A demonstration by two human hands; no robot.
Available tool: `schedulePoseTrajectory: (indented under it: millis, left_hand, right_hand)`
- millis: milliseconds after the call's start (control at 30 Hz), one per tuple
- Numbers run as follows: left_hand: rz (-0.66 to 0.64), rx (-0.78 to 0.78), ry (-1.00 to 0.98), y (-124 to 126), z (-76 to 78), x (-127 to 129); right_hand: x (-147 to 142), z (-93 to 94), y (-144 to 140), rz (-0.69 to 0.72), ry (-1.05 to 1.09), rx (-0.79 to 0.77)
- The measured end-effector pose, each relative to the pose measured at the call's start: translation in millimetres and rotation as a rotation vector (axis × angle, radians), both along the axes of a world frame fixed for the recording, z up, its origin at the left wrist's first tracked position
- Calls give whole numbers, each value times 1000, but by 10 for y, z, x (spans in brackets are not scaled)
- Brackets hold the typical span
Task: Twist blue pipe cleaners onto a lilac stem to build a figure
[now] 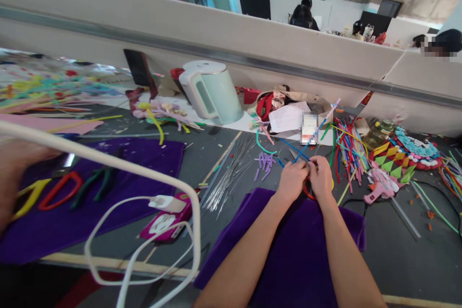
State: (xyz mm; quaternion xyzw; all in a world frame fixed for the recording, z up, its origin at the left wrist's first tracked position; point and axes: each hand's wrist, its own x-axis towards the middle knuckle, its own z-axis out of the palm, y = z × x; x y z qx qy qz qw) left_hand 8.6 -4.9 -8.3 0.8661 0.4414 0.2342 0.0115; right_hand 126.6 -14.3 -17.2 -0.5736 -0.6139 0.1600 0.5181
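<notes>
My left hand and my right hand are close together above a folded purple cloth. Both have closed fingers, pinching blue pipe cleaners that cross and stick out beyond the fingertips. One long stem, blue turning to pale lilac at its tip, slants up to the right. Partly hidden under my hands is a pair of scissors with red and yellow handles. Short purple pipe cleaner pieces lie to the left, beside a bundle of thin metal wires.
Another person's arm reaches in from the left, near scissors and green-handled pliers. A white cable loops across the near left. A kettle, a cloth bag and a pink glue gun stand or lie around.
</notes>
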Motion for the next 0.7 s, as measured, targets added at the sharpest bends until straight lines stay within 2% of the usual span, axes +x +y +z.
schedulePoseTrajectory:
  millis: [200, 700]
  left_hand:
    - [6, -15, -14, -3, 14, 3]
    - [10, -40, -11, -16, 30, 7]
  right_hand:
    - [-9, -4, 9, -3, 46, 59]
    - [-23, -13, 3, -25, 61, 11]
